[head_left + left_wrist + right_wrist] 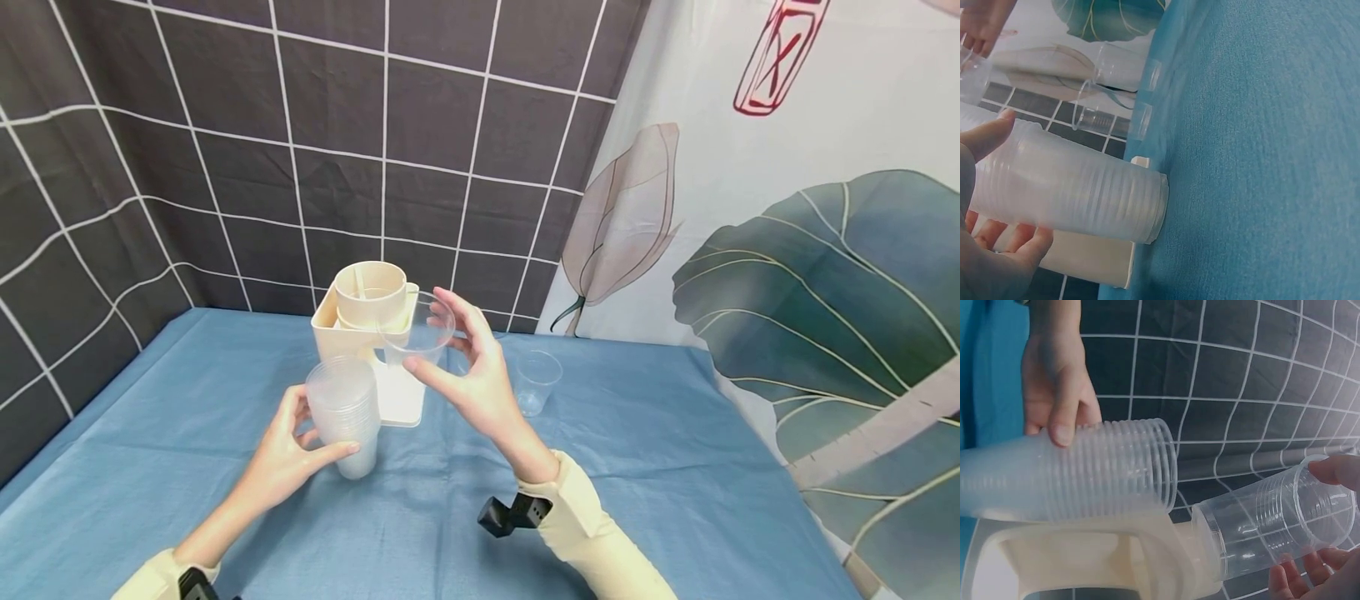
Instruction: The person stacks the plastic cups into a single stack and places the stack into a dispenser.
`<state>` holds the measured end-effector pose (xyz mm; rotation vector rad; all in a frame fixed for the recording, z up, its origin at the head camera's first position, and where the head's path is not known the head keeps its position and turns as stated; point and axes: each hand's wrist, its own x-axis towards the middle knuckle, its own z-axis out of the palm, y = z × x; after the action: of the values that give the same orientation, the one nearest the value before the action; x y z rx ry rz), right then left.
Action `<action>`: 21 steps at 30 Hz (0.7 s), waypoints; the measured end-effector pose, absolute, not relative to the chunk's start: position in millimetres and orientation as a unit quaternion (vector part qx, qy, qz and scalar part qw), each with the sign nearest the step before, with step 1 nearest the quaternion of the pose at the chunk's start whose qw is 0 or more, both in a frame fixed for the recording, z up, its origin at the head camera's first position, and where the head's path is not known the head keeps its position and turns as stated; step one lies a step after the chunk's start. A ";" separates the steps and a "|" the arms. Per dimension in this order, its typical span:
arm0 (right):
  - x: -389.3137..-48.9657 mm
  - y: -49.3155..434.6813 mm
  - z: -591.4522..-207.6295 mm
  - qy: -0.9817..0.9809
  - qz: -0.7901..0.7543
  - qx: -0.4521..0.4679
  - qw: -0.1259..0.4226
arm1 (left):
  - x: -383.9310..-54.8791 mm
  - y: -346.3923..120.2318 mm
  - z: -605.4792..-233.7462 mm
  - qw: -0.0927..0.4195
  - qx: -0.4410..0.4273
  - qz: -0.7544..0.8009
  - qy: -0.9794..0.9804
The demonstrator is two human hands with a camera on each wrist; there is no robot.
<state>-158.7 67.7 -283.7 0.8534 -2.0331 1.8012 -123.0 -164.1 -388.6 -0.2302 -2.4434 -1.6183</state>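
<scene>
Over the blue tabletop (660,475), the left hand (288,442) curls round a near-upright stack of nested clear cups (345,408); just beyond, rightward, the right hand (474,367), fingers wide, grips a single cup (1254,525) near its rim, beside a cream holder (330,333) toward the back edge.

The counter (630,475) was covered in blue cloth (442,533), lightly creased across the surface. A cream stand (332,337) stood near its back edge, with a flat base plate (405,402) below and a round cream container (362,309) at its top. Behind it hung a dark grey backdrop (435,117) with white grid lines, which bent around the left corner. To the right, a white hanging (690,67) bore a brownish-pink leaf (626,221), a large blue-green leaf (832,283) with pale gold veins, and a red outlined motif (780,62) near the top.
</scene>
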 end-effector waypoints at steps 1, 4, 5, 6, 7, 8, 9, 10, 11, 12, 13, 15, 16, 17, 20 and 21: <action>-158.5 67.2 -282.5 -0.704 0.628 0.298 0.147 | -123.2 -164.2 -388.7 0.100 -0.079 -0.549 -0.826; -158.4 65.6 -279.4 -0.693 0.637 0.305 0.148 | -123.4 -164.2 -388.8 0.100 -0.079 -0.549 -0.826; -158.6 64.8 -278.4 -0.688 0.641 0.308 0.146 | -123.4 -164.2 -388.9 0.100 -0.079 -0.548 -0.826; -158.9 64.0 -277.7 -0.683 0.646 0.311 0.143 | -123.5 -164.2 -388.9 0.100 -0.080 -0.548 -0.826; -158.8 62.8 -276.8 -0.676 0.651 0.315 0.139 | -123.4 -164.4 -388.9 0.100 -0.079 -0.548 -0.826; -159.1 61.4 -276.3 -0.671 0.656 0.318 0.134 | -123.3 -164.5 -388.9 0.100 -0.079 -0.549 -0.826; -158.8 60.0 -275.5 -0.666 0.660 0.321 0.131 | -123.3 -164.6 -388.9 0.099 -0.080 -0.549 -0.826; -159.0 58.5 -275.1 -0.662 0.663 0.324 0.127 | -123.4 -164.7 -388.9 0.099 -0.080 -0.550 -0.825; -158.6 57.0 -274.5 -0.659 0.666 0.326 0.125 | -123.5 -164.8 -388.9 0.099 -0.080 -0.552 -0.824; -158.1 55.6 -274.0 -0.657 0.667 0.329 0.123 | -123.6 -165.0 -388.8 0.098 -0.081 -0.553 -0.823; -157.7 54.2 -273.5 -0.654 0.669 0.332 0.122 | -123.8 -165.1 -388.8 0.098 -0.081 -0.555 -0.822; -156.8 51.4 -272.5 -0.650 0.670 0.337 0.119 | -124.0 -165.3 -388.7 0.097 -0.081 -0.557 -0.821; -156.6 50.2 -272.3 -0.648 0.672 0.340 0.117 | -124.0 -165.4 -388.7 0.097 -0.081 -0.557 -0.821; -156.4 48.9 -272.1 -0.645 0.674 0.342 0.115 | -124.1 -165.4 -388.7 0.098 -0.082 -0.558 -0.820; -156.1 45.3 -272.0 -0.636 0.681 0.349 0.104 | -123.9 -165.5 -388.9 0.099 -0.082 -0.556 -0.821; -156.2 44.2 -272.2 -0.635 0.682 0.349 0.100 | -123.8 -165.5 -388.9 0.100 -0.082 -0.556 -0.821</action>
<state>-156.2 44.2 -272.2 1.0308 -1.8760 2.0161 -123.8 -165.5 -388.9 -0.2439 -2.4274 -1.6440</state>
